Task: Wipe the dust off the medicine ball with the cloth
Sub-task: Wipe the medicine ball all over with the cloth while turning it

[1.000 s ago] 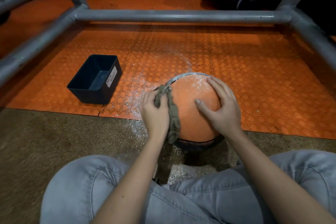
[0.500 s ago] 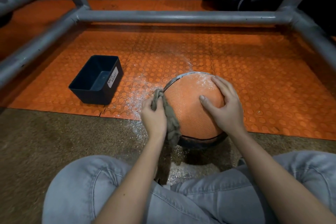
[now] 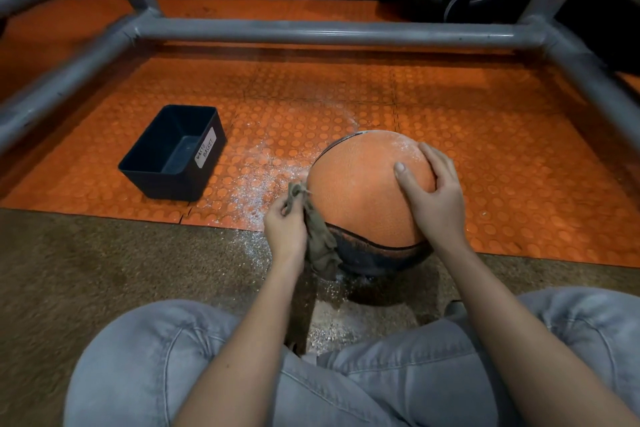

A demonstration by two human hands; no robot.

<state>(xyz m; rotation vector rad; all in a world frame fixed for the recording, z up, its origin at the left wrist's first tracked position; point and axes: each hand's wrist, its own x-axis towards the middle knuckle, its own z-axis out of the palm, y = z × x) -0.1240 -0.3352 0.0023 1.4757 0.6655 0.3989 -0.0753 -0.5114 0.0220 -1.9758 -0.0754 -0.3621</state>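
An orange and black medicine ball (image 3: 360,194) sits on the floor at the seam between the orange studded mat and the brown carpet. White dust still speckles its top far side. My left hand (image 3: 285,229) grips a crumpled olive-grey cloth (image 3: 320,243) and holds it against the ball's lower left side. My right hand (image 3: 433,198) lies spread over the ball's right side, fingers straight and thumb pointing up across the orange surface.
A black bin (image 3: 173,152) labelled waste basket stands on the orange mat (image 3: 502,149) to the left. White dust is scattered on the floor left of and under the ball. A grey metal tube frame (image 3: 311,33) surrounds the area. My jeans-clad knees fill the foreground.
My left hand has slid the cloth down and leftward off the ball's upper left to its lower left edge. The ball has turned a little, showing more of its black band.
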